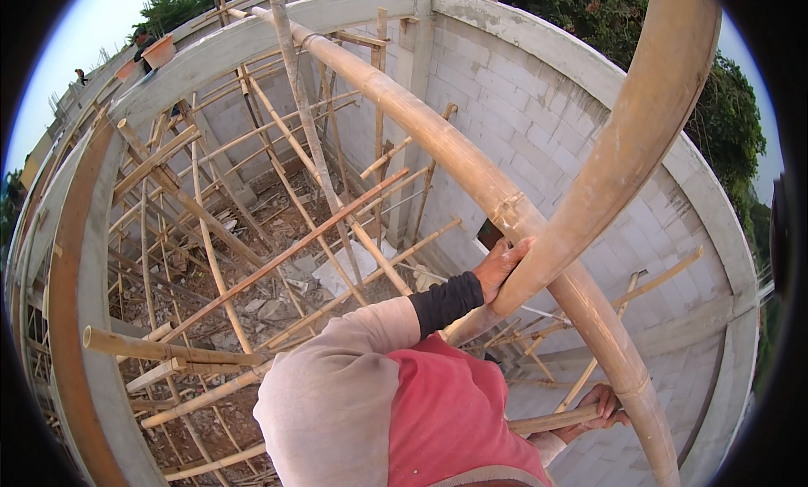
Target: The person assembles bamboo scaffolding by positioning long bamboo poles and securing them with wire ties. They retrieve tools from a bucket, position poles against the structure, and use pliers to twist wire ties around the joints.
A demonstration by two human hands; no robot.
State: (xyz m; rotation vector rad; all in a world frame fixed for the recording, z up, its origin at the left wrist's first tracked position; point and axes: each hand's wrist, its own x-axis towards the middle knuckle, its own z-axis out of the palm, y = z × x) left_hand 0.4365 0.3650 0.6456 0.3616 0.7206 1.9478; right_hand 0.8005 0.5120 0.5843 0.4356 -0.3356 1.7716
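Observation:
A thick bamboo pole (421,121) curves across the view from the far left to the lower right. Slanting over it from the upper right comes a second bamboo pole (623,150), very close to me. My left hand (502,266), with a black band at the wrist, is closed around this slanting pole just left of where the two cross; part of its grip is hidden. Lower right, my right hand (599,411) has its fingers wrapped around a thinner light-brown pole (551,420), beside the long bamboo. My red-and-beige shirt hides this thinner pole's near part.
Concrete beams (715,209) and block walls (513,125) enclose a deep pit-like space. Many bamboo scaffold poles (206,234) crisscross over rubble (278,293) far below. On the far left beam stand an orange bucket (158,53) and a person (143,41).

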